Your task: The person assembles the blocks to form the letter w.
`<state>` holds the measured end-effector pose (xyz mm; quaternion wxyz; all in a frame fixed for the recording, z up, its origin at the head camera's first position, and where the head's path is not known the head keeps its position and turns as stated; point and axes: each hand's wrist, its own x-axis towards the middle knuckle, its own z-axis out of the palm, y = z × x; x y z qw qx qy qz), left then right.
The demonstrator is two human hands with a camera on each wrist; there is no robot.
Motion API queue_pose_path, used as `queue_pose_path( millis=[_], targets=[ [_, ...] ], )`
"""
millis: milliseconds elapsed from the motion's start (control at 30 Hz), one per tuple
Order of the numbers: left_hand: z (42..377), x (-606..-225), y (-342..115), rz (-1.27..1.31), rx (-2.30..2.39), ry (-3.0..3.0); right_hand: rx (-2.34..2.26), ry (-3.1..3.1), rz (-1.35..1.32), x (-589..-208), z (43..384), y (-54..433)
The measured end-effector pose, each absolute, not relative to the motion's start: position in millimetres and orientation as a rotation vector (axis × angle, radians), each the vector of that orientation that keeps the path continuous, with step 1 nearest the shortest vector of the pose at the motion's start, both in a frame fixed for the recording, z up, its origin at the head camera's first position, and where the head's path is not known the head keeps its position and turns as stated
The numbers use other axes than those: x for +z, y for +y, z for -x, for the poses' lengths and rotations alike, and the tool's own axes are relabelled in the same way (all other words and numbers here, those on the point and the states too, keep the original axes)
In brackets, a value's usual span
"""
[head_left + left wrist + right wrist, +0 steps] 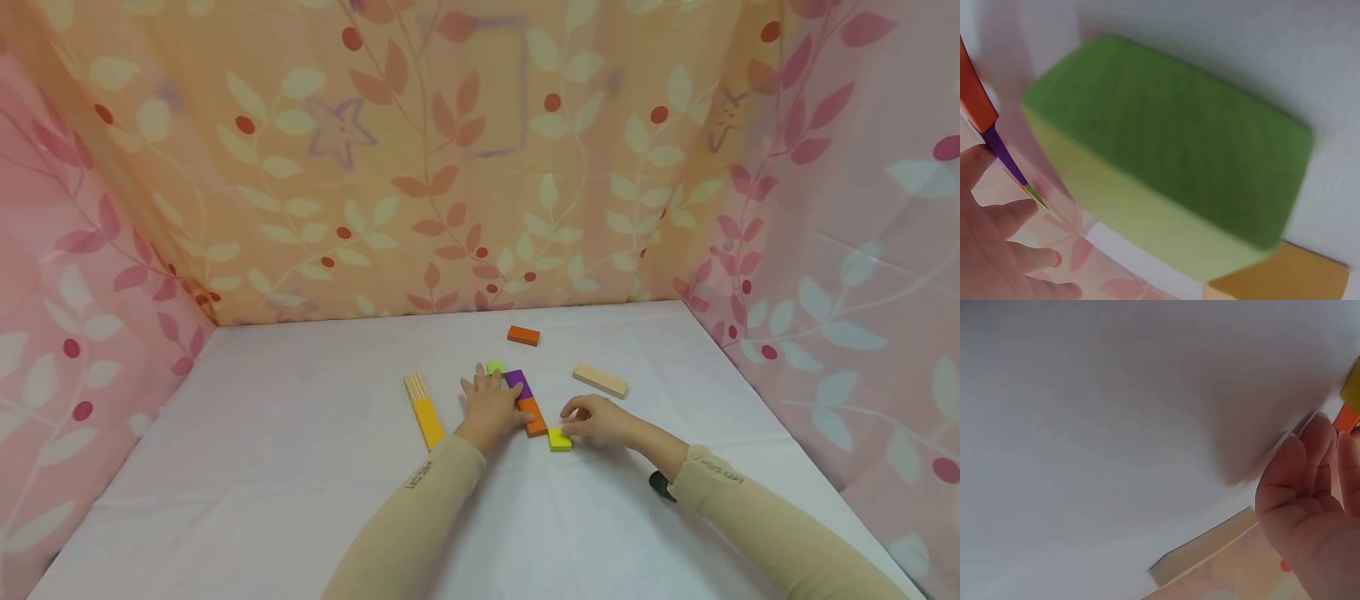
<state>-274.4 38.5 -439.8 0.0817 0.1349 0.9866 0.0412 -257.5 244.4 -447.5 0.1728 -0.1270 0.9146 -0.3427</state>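
My left hand (491, 404) is spread over a row of flat blocks. Its thumb overlaps an orange block (533, 417) and its index finger reaches the purple block (518, 383) joined end to end with it. Past the fingertips lies a light green block (497, 367). A larger green block (1172, 144) fills the left wrist view close to the camera. To the right, my right hand (600, 419) is loosely bent with nothing in its grasp; the thumb tip is right at a small yellow block (559, 440), which appears apart from the fingers in the right wrist view.
Left of the hands lie long yellow blocks (429, 421) with pale strips (414, 385) beyond. A plain wooden block (600, 380) and a separate orange-red block (523, 335) lie farther back. A dark green object (662, 485) is partly covered by the right sleeve. Patterned curtains (450, 167) surround the white table.
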Motion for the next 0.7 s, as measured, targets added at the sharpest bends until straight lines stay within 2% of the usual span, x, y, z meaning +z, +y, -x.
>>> queue_pose_path(
  millis=[433,700],
  targets=[
    [273,-442,38,-0.418,0.129,2.964,-1.039,2.839,0.065,-443,283,295],
    [275,-443,38,-0.406,0.132,2.958,-0.970,2.822,0.012,-453,293,323]
  ],
)
